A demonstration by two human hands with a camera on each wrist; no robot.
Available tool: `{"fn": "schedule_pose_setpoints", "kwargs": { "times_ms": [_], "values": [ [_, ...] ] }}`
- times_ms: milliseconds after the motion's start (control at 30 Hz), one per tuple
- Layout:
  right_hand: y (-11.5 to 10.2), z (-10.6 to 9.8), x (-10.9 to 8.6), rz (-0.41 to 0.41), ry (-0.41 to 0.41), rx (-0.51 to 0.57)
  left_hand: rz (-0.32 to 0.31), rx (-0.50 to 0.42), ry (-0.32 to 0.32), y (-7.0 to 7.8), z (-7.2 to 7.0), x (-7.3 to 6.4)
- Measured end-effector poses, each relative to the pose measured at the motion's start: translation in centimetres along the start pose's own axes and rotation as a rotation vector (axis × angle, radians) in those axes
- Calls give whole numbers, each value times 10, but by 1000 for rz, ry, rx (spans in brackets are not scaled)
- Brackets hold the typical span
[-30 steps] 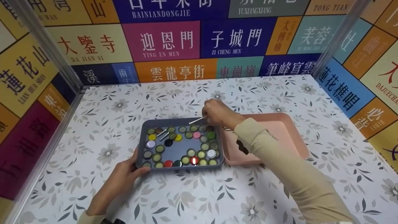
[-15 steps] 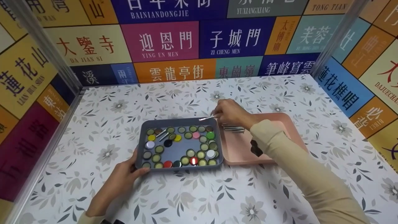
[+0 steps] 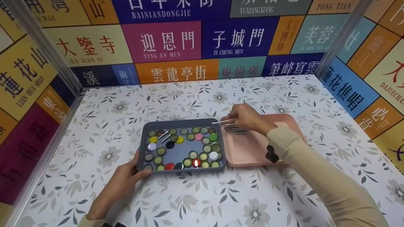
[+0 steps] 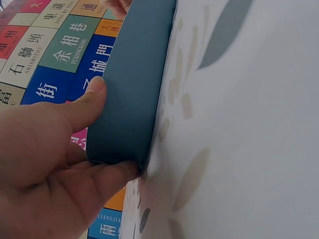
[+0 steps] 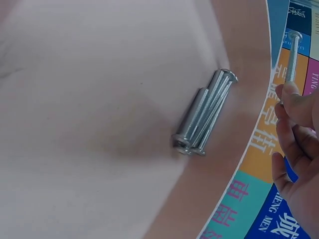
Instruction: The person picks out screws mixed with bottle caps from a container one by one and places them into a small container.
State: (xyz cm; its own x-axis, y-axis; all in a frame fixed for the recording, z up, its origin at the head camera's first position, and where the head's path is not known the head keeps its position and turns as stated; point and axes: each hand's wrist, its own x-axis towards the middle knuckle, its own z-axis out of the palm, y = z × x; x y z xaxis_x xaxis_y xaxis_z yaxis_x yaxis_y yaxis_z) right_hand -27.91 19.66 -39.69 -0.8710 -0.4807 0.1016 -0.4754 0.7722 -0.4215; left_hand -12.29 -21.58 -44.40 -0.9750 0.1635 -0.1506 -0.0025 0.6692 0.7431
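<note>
In the head view my left hand (image 3: 126, 176) grips the near left corner of the blue-grey tray (image 3: 186, 171). The left wrist view has the thumb at the tray's rim and the other fingers bent under its corner. Several bottle caps (image 3: 205, 156) in mixed colours lie in this tray, with two silver bolts (image 3: 163, 135) among them. My right hand (image 3: 244, 117) is above the far left part of the pink tray (image 3: 249, 151), pinching one silver bolt (image 5: 293, 57) by its threaded end, head outward. Below, several bolts (image 5: 204, 114) lie bunched in the pink tray.
Both trays stand side by side, their rims close together, on a flower-patterned tabletop (image 3: 176, 201). Printed panels (image 3: 170, 41) wall the table at the back and on both sides, with metal posts at the corners.
My right hand has moved right with the bolt, from above the blue-grey tray's far edge to above the pink tray. My left hand has kept its place on the tray corner.
</note>
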Motion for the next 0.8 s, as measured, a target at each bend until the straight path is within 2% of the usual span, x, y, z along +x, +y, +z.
{"fn": "schedule_pose_setpoints", "kwargs": {
  "times_ms": [533, 800],
  "values": [
    [23, -1, -22, 45, -30, -23, -31, 2, -18, -1, 0, 0],
    [29, -1, -28, 17, -8, -29, -44, 4, -27, -2, 0, 1]
  ]
}}
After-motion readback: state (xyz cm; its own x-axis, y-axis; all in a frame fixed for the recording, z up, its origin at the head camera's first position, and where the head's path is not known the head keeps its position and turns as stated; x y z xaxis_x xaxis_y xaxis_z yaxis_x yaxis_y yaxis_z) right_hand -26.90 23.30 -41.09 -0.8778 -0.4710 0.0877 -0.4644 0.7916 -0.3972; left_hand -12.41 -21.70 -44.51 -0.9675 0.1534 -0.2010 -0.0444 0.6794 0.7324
